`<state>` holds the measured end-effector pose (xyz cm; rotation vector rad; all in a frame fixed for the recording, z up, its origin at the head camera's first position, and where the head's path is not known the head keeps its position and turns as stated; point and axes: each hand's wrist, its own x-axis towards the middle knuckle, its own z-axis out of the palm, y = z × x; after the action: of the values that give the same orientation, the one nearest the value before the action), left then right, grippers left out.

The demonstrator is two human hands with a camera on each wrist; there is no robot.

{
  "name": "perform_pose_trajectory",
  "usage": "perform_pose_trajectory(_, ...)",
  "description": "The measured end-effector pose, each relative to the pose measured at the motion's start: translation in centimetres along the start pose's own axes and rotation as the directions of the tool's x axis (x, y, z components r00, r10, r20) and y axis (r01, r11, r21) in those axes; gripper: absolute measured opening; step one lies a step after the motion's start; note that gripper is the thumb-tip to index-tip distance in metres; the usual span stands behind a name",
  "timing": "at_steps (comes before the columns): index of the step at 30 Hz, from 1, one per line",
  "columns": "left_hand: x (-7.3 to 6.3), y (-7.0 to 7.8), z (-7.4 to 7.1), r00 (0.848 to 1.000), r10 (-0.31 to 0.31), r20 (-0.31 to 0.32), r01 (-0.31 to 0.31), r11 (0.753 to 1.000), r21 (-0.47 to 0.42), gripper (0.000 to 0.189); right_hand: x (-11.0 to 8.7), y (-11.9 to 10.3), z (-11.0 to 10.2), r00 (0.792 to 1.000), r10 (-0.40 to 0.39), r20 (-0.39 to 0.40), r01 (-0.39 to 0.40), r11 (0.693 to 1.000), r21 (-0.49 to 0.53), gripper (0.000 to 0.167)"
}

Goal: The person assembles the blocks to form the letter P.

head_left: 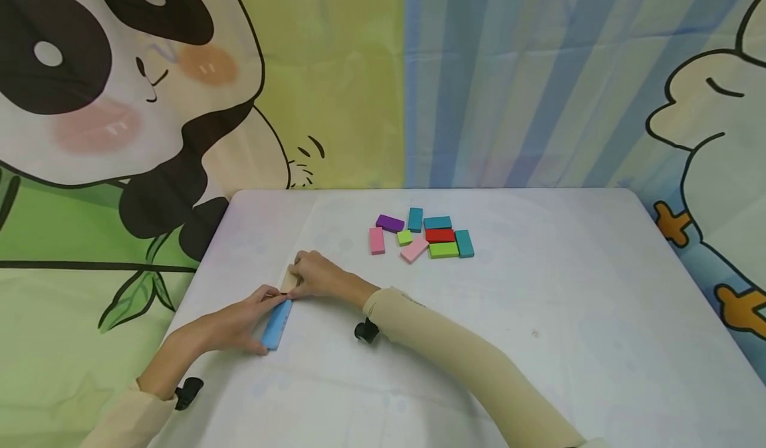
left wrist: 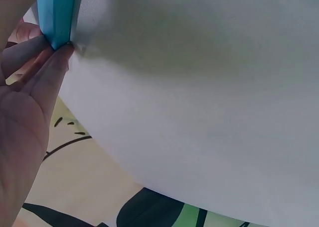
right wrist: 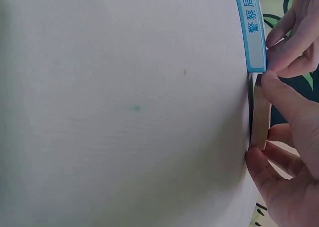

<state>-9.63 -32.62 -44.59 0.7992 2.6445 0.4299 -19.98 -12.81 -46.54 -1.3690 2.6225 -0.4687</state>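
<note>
A blue block (head_left: 276, 326) lies on the left part of the white table, its long side running away from the viewer. My left hand (head_left: 236, 322) grips it lengthwise, thumb at the near end and fingertips at the far end. Dark Chinese characters show on its pale face in the right wrist view. Just beyond it is a bare wooden block (right wrist: 260, 115), which my right hand (head_left: 321, 276) pinches between thumb and fingers at its two ends. The two blocks stand end to end, with a narrow dark gap between them in the right wrist view.
A loose group of several coloured blocks sits farther back, among them a red block (head_left: 439, 235), a purple block (head_left: 390, 223) and a pink block (head_left: 376, 241). The table's left edge (head_left: 206, 262) runs close beside my left hand. Printed cloth (head_left: 335, 89) hangs behind.
</note>
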Motion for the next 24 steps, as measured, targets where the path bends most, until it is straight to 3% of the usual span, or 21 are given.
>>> perform_pose_trajectory(12, -0.3, -0.1, -0.2, 1.000, 0.025, -0.008, -0.025, 0.999, 0.030, 0.093, -0.4, 0.1, 0.8, 0.998, -0.052, -0.047, 0.049, 0.997, -0.056, 0.037)
perform_pose_trajectory(18, -0.5, -0.1, -0.1, 0.998, 0.062, -0.029, -0.060, 0.996, 0.065, 0.089, -0.4, 0.0, 1.1, 0.999, -0.042, -0.033, 0.040, 0.996, -0.079, 0.040)
perform_pose_trajectory(24, -0.4, 0.0, -0.4, 0.998, 0.060, -0.017, -0.059, 0.997, 0.055, 0.092, -0.5, -0.1, 1.1, 1.000, -0.019, -0.022, 0.018, 0.999, -0.035, 0.043)
